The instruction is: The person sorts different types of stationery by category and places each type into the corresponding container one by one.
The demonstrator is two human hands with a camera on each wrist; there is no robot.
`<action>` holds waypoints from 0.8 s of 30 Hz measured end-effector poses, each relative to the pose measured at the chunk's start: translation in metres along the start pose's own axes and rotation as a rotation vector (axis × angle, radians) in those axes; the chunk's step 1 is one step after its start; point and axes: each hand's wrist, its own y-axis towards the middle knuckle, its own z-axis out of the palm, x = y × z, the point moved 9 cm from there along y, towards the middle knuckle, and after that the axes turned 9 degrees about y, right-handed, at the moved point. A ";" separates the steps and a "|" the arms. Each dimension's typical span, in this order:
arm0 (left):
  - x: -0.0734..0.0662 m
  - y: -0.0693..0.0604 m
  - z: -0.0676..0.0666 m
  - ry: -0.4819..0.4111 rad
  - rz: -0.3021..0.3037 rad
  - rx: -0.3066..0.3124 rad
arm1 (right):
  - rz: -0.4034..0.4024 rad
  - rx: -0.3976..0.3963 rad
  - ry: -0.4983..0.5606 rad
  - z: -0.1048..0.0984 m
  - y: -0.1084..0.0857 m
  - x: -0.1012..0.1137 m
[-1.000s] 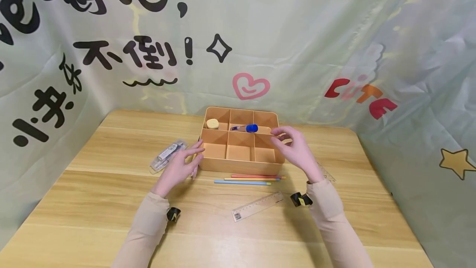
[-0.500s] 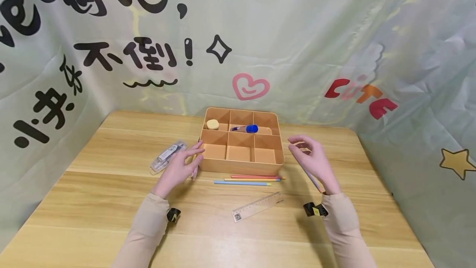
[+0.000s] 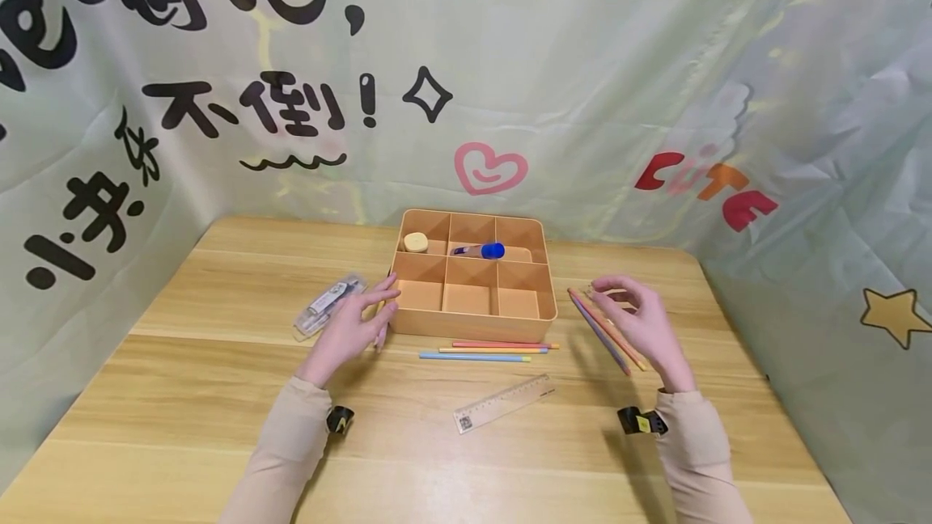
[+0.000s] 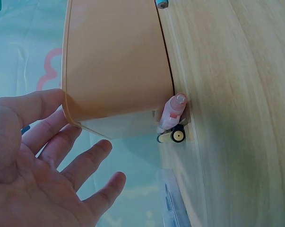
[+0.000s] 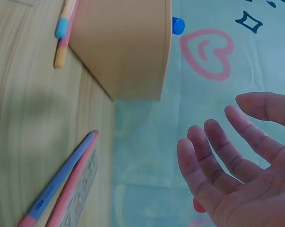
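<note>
My left hand (image 3: 348,336) is at the left side of an orange divided box (image 3: 466,323), fingertips touching its rim and corner. Spread fingers (image 4: 88,163) show in the left wrist view, gripping nothing. To the right of the box, my right hand (image 3: 646,328) hovers over a few coloured pencils (image 3: 599,335) on the table. Its fingers (image 5: 234,151) are loosely bent in the right wrist view, with nothing between them. A clear ruler with cut-outs (image 5: 82,189) lies beside these pencils. Inside the box are a blue-capped tube (image 3: 493,251) and a small cream-coloured block (image 3: 416,242).
Several pencils (image 3: 473,358) lie along the box's front, with a clear ruler (image 3: 502,405) nearer me. A transparent case (image 3: 320,311) is left of the box. By the box's side stand out a pink pen-like tube (image 4: 172,113) and a black-and-yellow round-ended item (image 4: 178,136).
My right hand has moved away from the box's right rim, rightward and slightly nearer me, uncovering the pencils there. The left hand has stayed at the box.
</note>
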 end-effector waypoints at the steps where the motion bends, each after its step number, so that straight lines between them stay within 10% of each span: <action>1: 0.000 0.000 0.000 0.002 0.000 -0.001 | 0.005 0.000 0.001 -0.002 -0.001 -0.002; 24: 0.000 0.001 -0.001 0.043 0.005 -0.017 | 0.155 0.027 -0.159 -0.028 -0.002 -0.054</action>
